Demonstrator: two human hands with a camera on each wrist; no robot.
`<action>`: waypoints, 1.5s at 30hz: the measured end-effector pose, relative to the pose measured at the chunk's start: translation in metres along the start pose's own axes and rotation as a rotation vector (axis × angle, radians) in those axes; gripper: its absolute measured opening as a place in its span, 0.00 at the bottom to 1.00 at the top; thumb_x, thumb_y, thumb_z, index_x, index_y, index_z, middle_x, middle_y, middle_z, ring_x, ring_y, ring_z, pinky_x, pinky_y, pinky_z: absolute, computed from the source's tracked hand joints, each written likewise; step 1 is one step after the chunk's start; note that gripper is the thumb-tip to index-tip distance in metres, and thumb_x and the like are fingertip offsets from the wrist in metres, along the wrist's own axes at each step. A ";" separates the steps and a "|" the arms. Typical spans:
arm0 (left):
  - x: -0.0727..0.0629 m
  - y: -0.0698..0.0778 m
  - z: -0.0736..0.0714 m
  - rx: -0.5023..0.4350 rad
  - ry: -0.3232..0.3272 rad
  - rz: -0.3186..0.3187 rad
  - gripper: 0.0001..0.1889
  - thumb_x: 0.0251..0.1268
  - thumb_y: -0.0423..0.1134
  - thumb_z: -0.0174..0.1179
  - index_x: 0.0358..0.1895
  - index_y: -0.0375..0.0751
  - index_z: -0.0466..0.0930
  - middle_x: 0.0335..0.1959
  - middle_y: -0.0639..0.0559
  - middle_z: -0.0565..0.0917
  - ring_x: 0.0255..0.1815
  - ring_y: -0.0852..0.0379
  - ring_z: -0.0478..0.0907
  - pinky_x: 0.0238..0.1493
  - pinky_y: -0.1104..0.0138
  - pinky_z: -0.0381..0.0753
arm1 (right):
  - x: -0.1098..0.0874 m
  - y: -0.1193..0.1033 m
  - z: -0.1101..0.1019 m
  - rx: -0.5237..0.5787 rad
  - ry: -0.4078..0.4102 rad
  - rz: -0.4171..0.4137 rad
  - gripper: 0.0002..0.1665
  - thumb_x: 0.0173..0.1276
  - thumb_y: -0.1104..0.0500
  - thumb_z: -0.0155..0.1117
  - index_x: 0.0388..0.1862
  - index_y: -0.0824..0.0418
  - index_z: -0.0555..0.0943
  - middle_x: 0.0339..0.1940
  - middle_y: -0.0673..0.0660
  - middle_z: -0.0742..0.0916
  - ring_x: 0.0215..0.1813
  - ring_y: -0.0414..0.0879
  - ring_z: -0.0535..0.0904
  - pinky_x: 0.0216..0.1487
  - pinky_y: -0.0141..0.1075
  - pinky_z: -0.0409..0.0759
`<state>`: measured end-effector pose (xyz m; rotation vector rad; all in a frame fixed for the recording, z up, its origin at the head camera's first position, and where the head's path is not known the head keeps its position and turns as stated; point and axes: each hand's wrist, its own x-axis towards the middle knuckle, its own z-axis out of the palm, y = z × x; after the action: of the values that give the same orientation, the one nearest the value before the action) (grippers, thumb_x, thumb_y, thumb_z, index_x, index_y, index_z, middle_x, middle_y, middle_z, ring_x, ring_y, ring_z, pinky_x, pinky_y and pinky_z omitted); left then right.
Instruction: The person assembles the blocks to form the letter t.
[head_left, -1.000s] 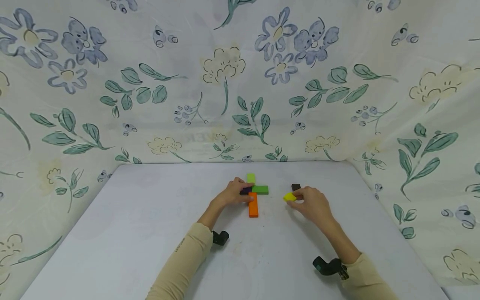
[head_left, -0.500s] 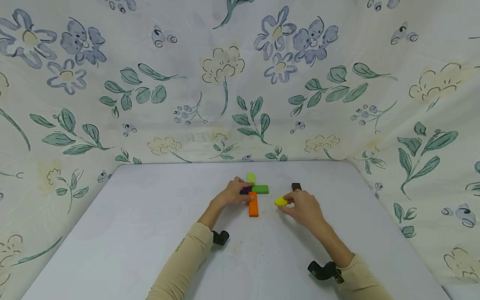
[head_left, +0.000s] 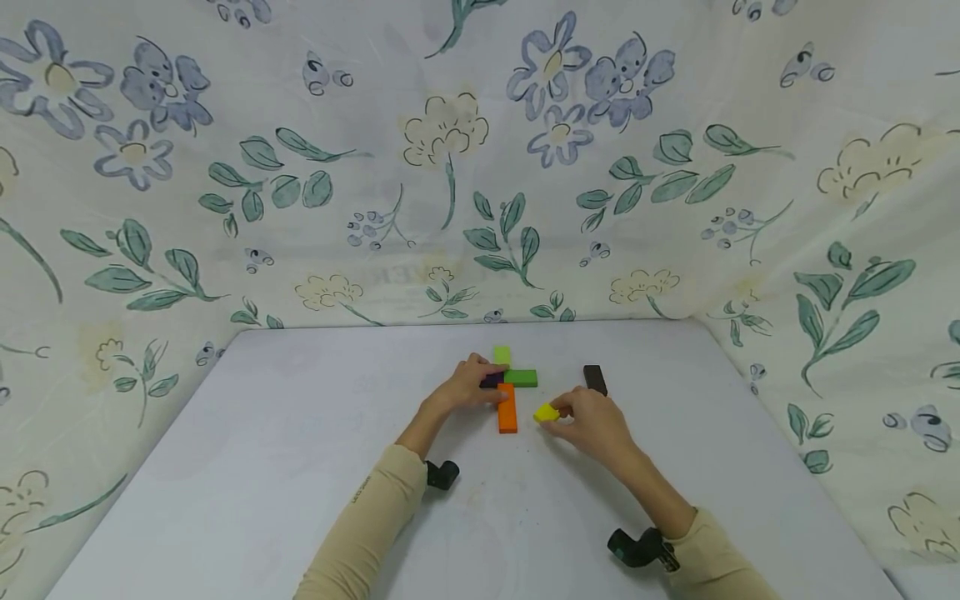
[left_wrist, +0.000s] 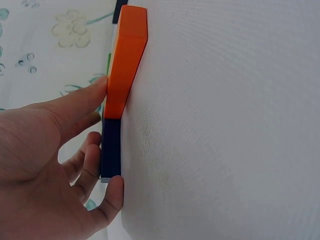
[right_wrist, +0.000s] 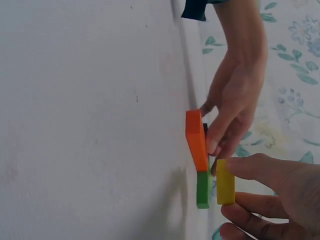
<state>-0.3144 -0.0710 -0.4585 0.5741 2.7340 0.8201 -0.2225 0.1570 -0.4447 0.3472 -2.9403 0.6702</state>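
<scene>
Four flat bars meet in a pinwheel on the white table: an orange block (head_left: 507, 415), a green block (head_left: 522, 378), a light green block (head_left: 502, 356) and a dark blue block (left_wrist: 111, 150). Over the dark blue one lies my left hand (head_left: 463, 387), its thumb touching the orange block and its fingers reaching across the join. My right hand (head_left: 602, 425) pinches a small yellow block (right_wrist: 225, 182) between thumb and fingers. It holds that block just right of the orange one, apart from it. Part of the dark blue block is hidden under the left hand.
A dark brown or black block (head_left: 595, 379) lies on the white table (head_left: 225, 467), behind the right hand. A flowered cloth (head_left: 375, 192) hangs along the table's back edge and sides. Black wrist cameras (head_left: 636, 547) sit on both forearms.
My right hand has carried the yellow block leftward and slightly nearer, towards the orange block. More of the dark brown block shows now. The left hand has stayed in place.
</scene>
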 end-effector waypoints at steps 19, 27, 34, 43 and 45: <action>-0.001 0.001 -0.001 -0.007 -0.001 0.007 0.30 0.64 0.49 0.65 0.69 0.50 0.72 0.61 0.38 0.69 0.57 0.44 0.65 0.57 0.54 0.70 | -0.008 -0.018 0.020 0.014 -0.047 -0.060 0.18 0.52 0.47 0.79 0.37 0.57 0.90 0.29 0.49 0.87 0.30 0.38 0.76 0.34 0.31 0.76; 0.000 0.000 -0.002 -0.002 -0.003 0.003 0.30 0.64 0.49 0.65 0.69 0.51 0.72 0.61 0.38 0.69 0.57 0.43 0.65 0.57 0.54 0.70 | -0.010 -0.022 0.027 0.006 -0.068 -0.097 0.17 0.53 0.49 0.78 0.37 0.59 0.90 0.28 0.50 0.87 0.28 0.38 0.76 0.32 0.28 0.76; 0.000 -0.001 -0.001 0.006 -0.001 0.008 0.30 0.65 0.49 0.64 0.69 0.51 0.72 0.61 0.38 0.69 0.58 0.43 0.65 0.58 0.55 0.70 | -0.011 -0.026 0.030 -0.023 -0.061 -0.138 0.18 0.53 0.49 0.78 0.37 0.60 0.90 0.29 0.51 0.87 0.28 0.38 0.77 0.32 0.27 0.76; 0.000 0.000 -0.001 0.001 0.003 0.021 0.29 0.64 0.49 0.65 0.69 0.49 0.72 0.61 0.37 0.69 0.57 0.43 0.66 0.56 0.55 0.70 | -0.012 -0.029 0.030 -0.022 -0.040 -0.150 0.18 0.52 0.49 0.79 0.36 0.60 0.90 0.28 0.51 0.87 0.28 0.39 0.77 0.31 0.26 0.75; -0.001 0.000 -0.001 0.001 0.005 0.019 0.29 0.64 0.49 0.65 0.69 0.49 0.72 0.61 0.37 0.69 0.57 0.43 0.66 0.56 0.55 0.70 | -0.012 -0.029 0.030 -0.021 -0.037 -0.149 0.18 0.52 0.50 0.79 0.36 0.60 0.90 0.28 0.51 0.88 0.28 0.39 0.77 0.31 0.27 0.75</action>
<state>-0.3142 -0.0715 -0.4571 0.5994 2.7375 0.8262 -0.2057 0.1206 -0.4614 0.5753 -2.9169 0.6189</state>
